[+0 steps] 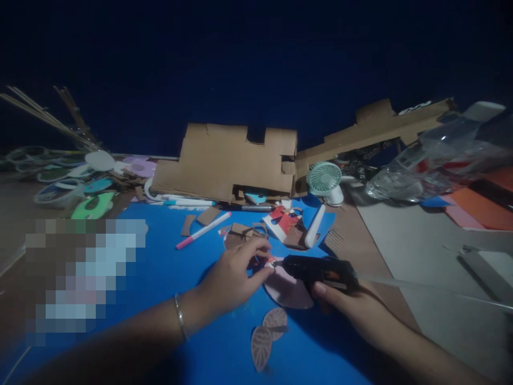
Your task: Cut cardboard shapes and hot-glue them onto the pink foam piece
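My right hand grips a black hot glue gun, its nozzle aimed left and a long clear glue stick trailing out behind. My left hand, with a bangle at the wrist, pinches a small red and white piece right at the nozzle tip. Under the gun lies a pale pink rounded cutout, partly shaded. Closer to me, two leaf-shaped cutouts with line patterns rest on the blue mat, one overlapping the other.
A pink marker and paper and cardboard scraps lie beyond my hands. Behind them stand a cut cardboard box and a small green fan. Tape rolls crowd the left; plastic bottles lie at right.
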`<state>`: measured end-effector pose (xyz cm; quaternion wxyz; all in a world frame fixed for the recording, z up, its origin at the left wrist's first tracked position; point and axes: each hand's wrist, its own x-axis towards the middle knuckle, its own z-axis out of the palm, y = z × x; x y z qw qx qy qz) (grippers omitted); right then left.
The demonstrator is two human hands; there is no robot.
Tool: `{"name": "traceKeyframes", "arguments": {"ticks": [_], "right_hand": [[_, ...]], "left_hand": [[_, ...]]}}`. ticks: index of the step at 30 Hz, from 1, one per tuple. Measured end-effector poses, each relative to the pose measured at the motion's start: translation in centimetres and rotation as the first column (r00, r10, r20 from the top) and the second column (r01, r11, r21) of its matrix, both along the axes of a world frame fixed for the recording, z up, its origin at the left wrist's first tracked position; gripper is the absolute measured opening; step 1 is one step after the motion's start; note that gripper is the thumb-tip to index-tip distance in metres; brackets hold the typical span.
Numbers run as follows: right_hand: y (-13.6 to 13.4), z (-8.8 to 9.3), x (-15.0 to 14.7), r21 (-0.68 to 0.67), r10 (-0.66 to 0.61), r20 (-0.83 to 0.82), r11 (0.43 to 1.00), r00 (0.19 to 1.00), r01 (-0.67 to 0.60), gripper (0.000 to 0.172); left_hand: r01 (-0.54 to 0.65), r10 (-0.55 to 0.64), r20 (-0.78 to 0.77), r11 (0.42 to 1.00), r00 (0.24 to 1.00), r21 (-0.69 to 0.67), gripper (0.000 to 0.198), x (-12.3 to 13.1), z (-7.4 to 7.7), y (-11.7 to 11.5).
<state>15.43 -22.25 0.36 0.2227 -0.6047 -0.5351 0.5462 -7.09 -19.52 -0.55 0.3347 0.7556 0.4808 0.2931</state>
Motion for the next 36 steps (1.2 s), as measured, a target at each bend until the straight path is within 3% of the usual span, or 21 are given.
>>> {"name": "traceKeyframes", "arguments": {"ticks": [19, 25, 36], "right_hand": [[-0.1, -0.1, -0.2, 0.067, -0.049, 0.004, 0.997, 0.999, 0.049, 0.038], [-0.4, -0.5, 0.5, 0.141, 0.012, 0.006, 0.990, 1.000, -0.013, 0.029], [-0.1, 1.9, -0.8, 0.092, -0.217, -0.140, 0.969, 0.966, 0.231, 0.018]], "left_hand": [[-0.001, 0.000, 0.038, 1.000, 0.999, 0.026, 0.028, 0.1, 0.2, 0.0], [-0.010, 0.009, 0.059, 1.000, 0.998, 0.021, 0.027, 0.1, 0.3, 0.0], [-0.040, 0.042, 0.083, 0.999, 0.996, -0.022, 0.028, 0.5, 1.1, -0.2]]}}
